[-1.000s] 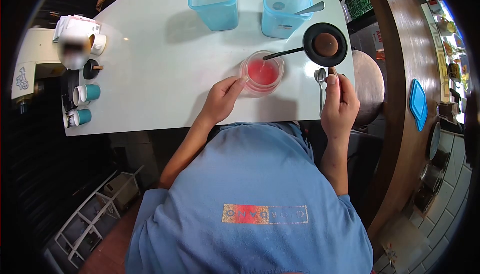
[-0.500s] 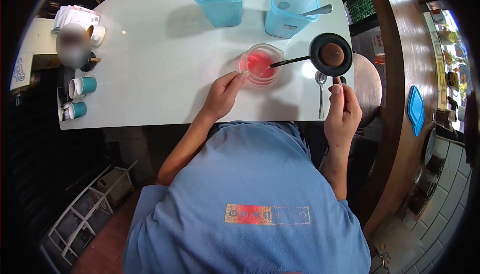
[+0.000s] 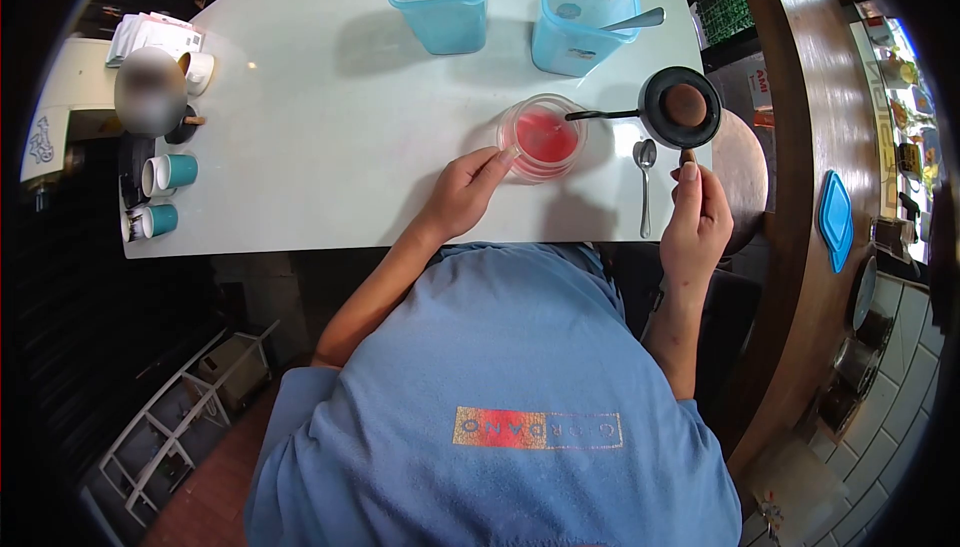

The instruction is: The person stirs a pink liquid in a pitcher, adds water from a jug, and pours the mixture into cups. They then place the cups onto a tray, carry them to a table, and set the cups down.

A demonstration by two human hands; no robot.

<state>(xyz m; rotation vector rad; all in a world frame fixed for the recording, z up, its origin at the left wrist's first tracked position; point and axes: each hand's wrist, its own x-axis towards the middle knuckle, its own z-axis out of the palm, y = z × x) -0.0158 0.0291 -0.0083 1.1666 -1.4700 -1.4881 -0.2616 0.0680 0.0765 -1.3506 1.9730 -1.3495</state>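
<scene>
My left hand (image 3: 466,192) grips the handle of a clear glass jug (image 3: 546,169) that holds red liquid (image 3: 545,135). My right hand (image 3: 696,222) is closed around the handle of a black gooseneck kettle (image 3: 655,112) with a round brown knob on its lid. The kettle's thin spout (image 3: 605,114) points left, its tip over the jug's right rim. I cannot make out clearly whether liquid runs from it. A metal spoon (image 3: 645,192) lies on the table between the jug and my right hand.
Two blue plastic containers (image 3: 440,22) stand at the back of the white table (image 3: 300,147); the right one holds a metal utensil (image 3: 635,20). Several cups (image 3: 175,171) lie at the left edge. A blue lid (image 3: 833,222) rests on the wooden ledge at right.
My left hand has shifted the jug slightly to the right. The kettle in my right hand has also moved right, and its spout tip is now nearer the jug's right rim.
</scene>
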